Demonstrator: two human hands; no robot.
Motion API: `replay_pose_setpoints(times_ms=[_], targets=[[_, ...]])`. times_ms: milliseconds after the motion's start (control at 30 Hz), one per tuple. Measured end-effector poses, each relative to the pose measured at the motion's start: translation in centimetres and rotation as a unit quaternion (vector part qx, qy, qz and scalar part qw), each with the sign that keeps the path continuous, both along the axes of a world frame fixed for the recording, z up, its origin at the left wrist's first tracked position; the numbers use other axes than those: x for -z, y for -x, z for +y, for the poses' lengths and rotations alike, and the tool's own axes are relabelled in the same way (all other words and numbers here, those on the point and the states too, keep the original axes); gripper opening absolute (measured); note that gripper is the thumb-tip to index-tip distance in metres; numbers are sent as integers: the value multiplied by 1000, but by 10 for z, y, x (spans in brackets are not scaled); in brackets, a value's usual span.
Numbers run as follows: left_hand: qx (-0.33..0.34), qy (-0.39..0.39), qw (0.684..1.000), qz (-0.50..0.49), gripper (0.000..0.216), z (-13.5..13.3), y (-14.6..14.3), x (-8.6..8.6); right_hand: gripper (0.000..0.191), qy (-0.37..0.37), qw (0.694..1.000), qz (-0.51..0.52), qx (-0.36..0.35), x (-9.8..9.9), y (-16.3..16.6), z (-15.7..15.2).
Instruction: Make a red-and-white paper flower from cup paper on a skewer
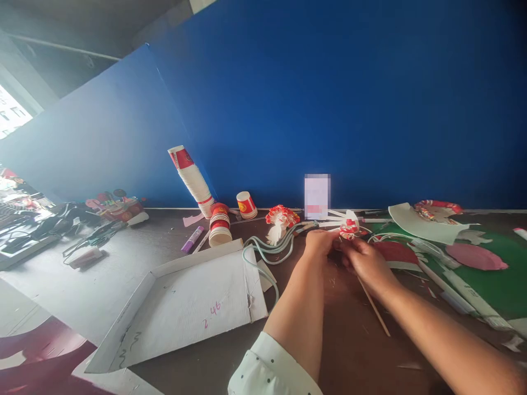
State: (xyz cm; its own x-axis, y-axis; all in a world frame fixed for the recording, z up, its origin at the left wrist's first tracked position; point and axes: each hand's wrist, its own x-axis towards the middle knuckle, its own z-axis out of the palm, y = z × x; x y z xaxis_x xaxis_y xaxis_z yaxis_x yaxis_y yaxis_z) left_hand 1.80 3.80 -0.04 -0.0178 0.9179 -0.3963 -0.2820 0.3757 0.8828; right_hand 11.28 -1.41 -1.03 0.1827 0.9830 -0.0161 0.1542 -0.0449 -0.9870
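Both my hands meet over the dark table at centre right, around a small red-and-white paper flower (349, 226). My right hand (366, 264) is closed on a thin wooden stick (375, 310), whose long end slants down and right below the fingers. The flower sits at the top of this stick, just above my fingertips. My left hand (319, 244) is closed too, its fingertips pressed at the flower's base; the exact contact is hidden. Left of my hands lies another fringed red-and-white paper flower (281, 222), beside coiled pale-green cable (274, 252).
A shallow white cardboard box (185, 307) lies at left front. Behind it stand a leaning stack of paper cups (193, 181), a single paper cup (246, 205) and a purple glue stick (192, 240). On the right, paper scraps and a pink disc (476, 257) cover a green mat (504, 282).
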Motion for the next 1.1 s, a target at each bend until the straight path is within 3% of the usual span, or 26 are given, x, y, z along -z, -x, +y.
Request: replay_pose_setpoints(times_ms=[133, 333, 533, 733, 1100], targets=[[32, -26, 999, 15, 21, -2, 1, -2, 24, 48, 983, 176, 8, -2, 4, 1], [48, -25, 999, 1, 23, -2, 6, -5, 26, 65, 970, 233, 8, -3, 1, 5], [84, -12, 996, -33, 15, -1, 11, -8, 28, 66, 982, 178, 16, -4, 1, 4], [84, -13, 995, 44, 16, 0, 11, -5, 31, 27, 994, 103, -9, 2, -1, 4], [97, -7, 993, 65, 15, -4, 8, -8, 32, 9, 1000, -14, -26, 3, -7, 4]])
